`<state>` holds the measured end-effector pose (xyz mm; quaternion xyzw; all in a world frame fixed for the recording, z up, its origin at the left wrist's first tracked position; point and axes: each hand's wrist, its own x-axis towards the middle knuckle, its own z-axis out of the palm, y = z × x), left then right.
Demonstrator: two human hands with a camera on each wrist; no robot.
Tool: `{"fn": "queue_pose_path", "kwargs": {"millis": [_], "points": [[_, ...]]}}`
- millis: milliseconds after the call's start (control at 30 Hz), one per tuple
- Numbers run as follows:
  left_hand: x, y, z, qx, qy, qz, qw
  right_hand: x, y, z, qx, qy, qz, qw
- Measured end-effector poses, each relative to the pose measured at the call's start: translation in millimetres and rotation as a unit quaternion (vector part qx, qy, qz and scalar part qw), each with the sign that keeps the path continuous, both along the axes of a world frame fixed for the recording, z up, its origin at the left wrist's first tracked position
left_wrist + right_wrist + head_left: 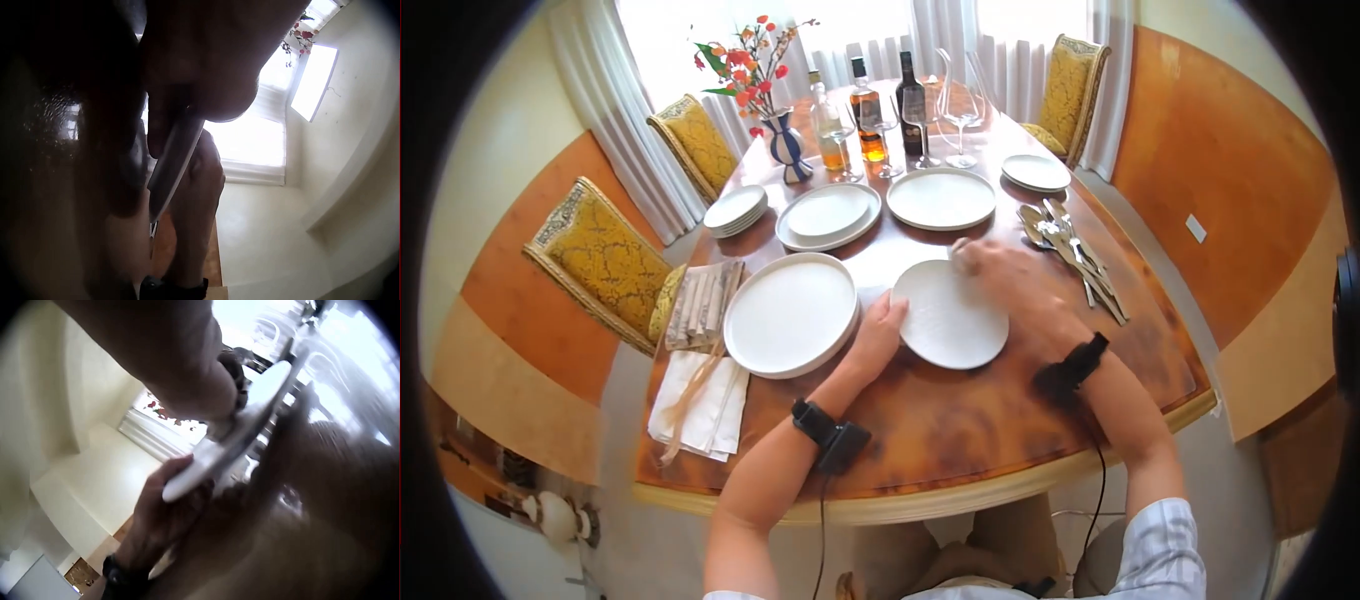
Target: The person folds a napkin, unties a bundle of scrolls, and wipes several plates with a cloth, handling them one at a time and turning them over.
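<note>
A small white plate [953,318] is held tilted up off the table, in front of me. My left hand [881,333] grips it by its left edge, thumb on top and fingers underneath. At its far edge my right hand [1022,285], blurred, holds a bunched greyish cloth [962,254] against the plate's upper face; most of the cloth is hidden by the fingers. In the right wrist view the plate [187,477] shows edge-on between both hands. To the left of my left hand lies a larger stack of white plates [792,312].
Folded napkins [700,400] lie at the left edge, patterned ones [703,305] behind them. Cutlery [1068,250] is spread at the right. Further back stand more plates [941,198], wine glasses [921,125], several bottles [867,110] and a flower vase [787,145].
</note>
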<state>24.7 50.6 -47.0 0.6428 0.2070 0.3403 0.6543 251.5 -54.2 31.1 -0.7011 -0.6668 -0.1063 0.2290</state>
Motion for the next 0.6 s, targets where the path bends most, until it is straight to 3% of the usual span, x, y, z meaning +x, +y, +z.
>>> {"fn": "queue_pose_path", "kwargs": {"millis": [33, 100, 167, 200, 300, 333, 367, 433, 500, 600], "points": [[1.8, -0.7, -1.0, -0.005, -0.008, 0.001, 1.0, 17.9, -6.7, -0.7, 0.025, 0.062, -0.02, 0.998], [0.3, 0.2, 2.4, 0.03, 0.028, 0.035, 0.999, 67.4, -1.7, -45.3, 0.077, 0.079, 0.005, 0.994], [-4.4, -9.7, 12.8, 0.028, 0.016, 0.038, 0.999, 78.7, 5.1, -50.3, 0.042, 0.185, -0.007, 0.982], [-7.9, -12.9, 25.7, -0.023, 0.016, 0.057, 0.998, 77.6, 6.7, -46.9, 0.01, 0.202, -0.007, 0.979], [-12.7, -5.3, 71.6, -0.188, -0.121, 0.077, 0.972, 66.9, 6.9, -45.7, 0.028, 0.163, -0.019, 0.986], [-18.3, 1.0, 94.1, -0.188, -0.128, 0.062, 0.972, 65.0, 7.6, -49.3, 0.049, 0.148, -0.013, 0.988], [-24.7, 25.0, 96.2, -0.165, -0.086, 0.108, 0.976, 62.2, 8.5, -49.0, 0.047, 0.157, -0.006, 0.986], [-31.6, 70.3, 109.7, -0.164, -0.104, 0.108, 0.975, 53.8, 7.7, -43.8, 0.039, 0.175, 0.008, 0.984], [-39.1, 124.2, 114.2, -0.149, -0.052, 0.164, 0.974, 48.2, 9.4, -42.8, 0.067, 0.183, 0.03, 0.98], [-48.3, 208.8, 101.3, -0.211, 0.002, 0.236, 0.949, 52.1, 13.3, -51.4, 0.073, 0.186, 0.035, 0.979]]}}
